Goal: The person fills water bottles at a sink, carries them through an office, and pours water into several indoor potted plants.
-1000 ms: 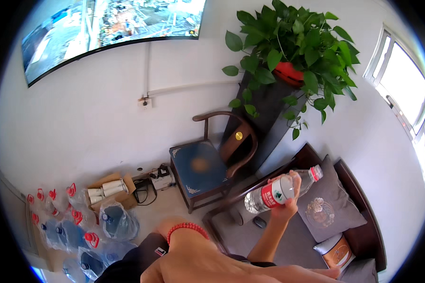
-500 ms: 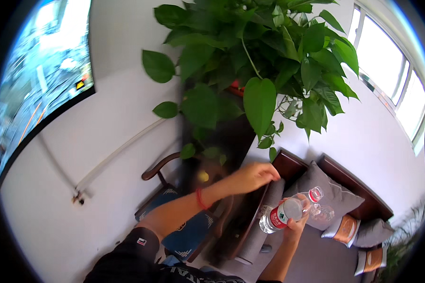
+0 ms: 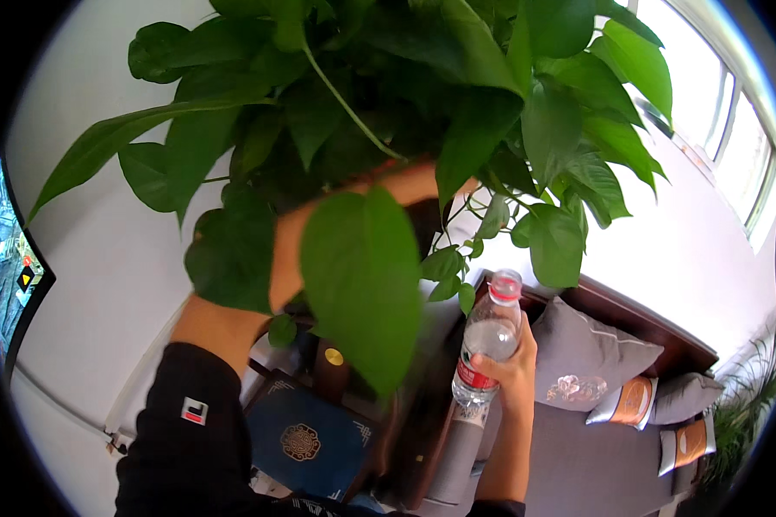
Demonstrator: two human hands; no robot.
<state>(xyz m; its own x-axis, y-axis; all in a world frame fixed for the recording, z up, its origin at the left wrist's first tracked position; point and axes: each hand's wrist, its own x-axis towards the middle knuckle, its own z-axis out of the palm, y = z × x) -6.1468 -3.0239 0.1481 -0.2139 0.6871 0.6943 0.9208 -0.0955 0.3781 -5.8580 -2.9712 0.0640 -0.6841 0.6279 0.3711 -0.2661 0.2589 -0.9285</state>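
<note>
My right hand (image 3: 516, 362) is wrapped round a clear plastic water bottle (image 3: 476, 376) with a red label. The bottle stands nearly upright, partly filled, with no cap on its open mouth. My left arm reaches up behind the leaves of a large green potted plant (image 3: 362, 284). Only part of my left hand (image 3: 418, 181) shows between the leaves, at the plant's middle. Its fingers are hidden, so what they touch cannot be seen. The plant's pot is mostly covered by foliage, and thin stems hang down just above the bottle.
Below the plant is a dark wooden chair with a blue patterned cushion (image 3: 306, 439). A wooden sofa with a grey seat (image 3: 586, 457) and several pillows (image 3: 591, 349) stands at the right. A screen (image 3: 15, 267) is at the left edge, a window (image 3: 716, 95) at the upper right.
My left hand has moved up and in behind the leaves. The plant now looks closer and larger. The bottle has gone from tilted to nearly upright, still in my right hand.
</note>
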